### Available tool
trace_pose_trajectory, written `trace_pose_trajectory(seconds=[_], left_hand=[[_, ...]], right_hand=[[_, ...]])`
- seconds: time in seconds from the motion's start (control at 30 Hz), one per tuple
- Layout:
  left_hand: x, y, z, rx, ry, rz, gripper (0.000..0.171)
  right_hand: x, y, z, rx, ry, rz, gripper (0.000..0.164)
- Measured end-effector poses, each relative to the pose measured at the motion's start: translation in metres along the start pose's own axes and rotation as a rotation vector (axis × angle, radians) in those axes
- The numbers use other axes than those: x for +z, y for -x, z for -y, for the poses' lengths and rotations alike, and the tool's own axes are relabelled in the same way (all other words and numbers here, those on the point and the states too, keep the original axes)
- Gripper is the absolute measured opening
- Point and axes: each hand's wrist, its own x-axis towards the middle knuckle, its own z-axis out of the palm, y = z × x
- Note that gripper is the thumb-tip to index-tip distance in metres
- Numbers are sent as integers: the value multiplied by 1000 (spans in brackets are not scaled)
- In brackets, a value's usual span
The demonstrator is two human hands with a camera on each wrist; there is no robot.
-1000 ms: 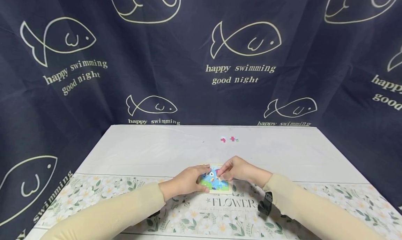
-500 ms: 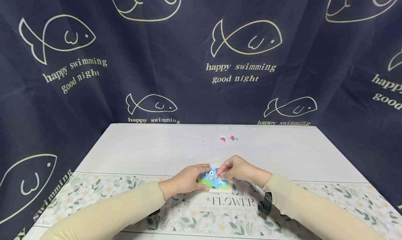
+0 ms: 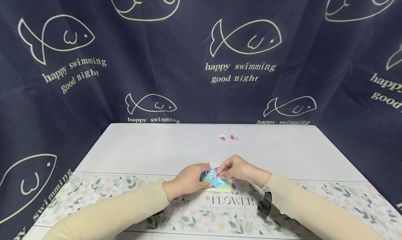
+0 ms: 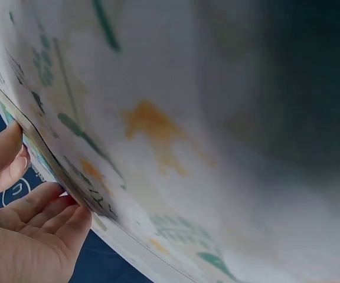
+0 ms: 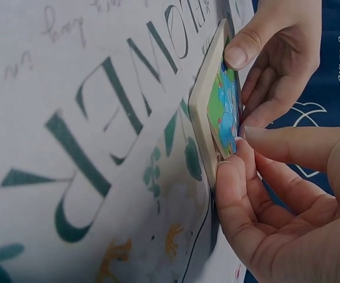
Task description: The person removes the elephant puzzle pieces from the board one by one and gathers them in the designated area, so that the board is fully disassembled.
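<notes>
Over my remote feed I count one framed puzzle (image 3: 220,184), lying partly on the floral band (image 3: 103,187) of the tabletop (image 3: 157,147). The left hand (image 3: 187,179), partly spread, holds its left side between thumb and fingers. The right hand (image 3: 236,168) has thumb and fingers drawn together over the right part; whether they pinch a piece, I cannot tell. Beyond lie loose pieces (image 3: 232,137) in two small groups.
</notes>
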Motion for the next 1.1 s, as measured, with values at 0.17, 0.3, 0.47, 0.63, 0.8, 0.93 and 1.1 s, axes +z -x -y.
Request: trace_pose_trajectory(seconds=[0.17, 0.3, 0.47, 0.63, 0.8, 0.93, 1.1], left_hand=[[0, 1, -1, -8, -8, -10, 61], [-1, 1, -1, -11, -1, -11, 61], [0, 1, -1, -7, 6, -14, 61], [0, 1, -1, -5, 10, -12, 61], [0, 1, -1, 2, 7, -16, 62], [1, 0, 0, -1, 0, -15, 63], [2, 0, 0, -6, -6, -11, 62]], right_hand=[[1, -2, 1, 10, -1, -4, 14], [1, -2, 2, 18, 3, -1, 13], [0, -3, 4, 24, -9, 5, 13], [-1, -1, 2, 51, -4, -9, 15], [-5, 1, -1, 87, -48, -3, 11], [-8, 2, -4, 68, -114, 33, 11], [-10, 2, -7, 56, -145, 48, 13]])
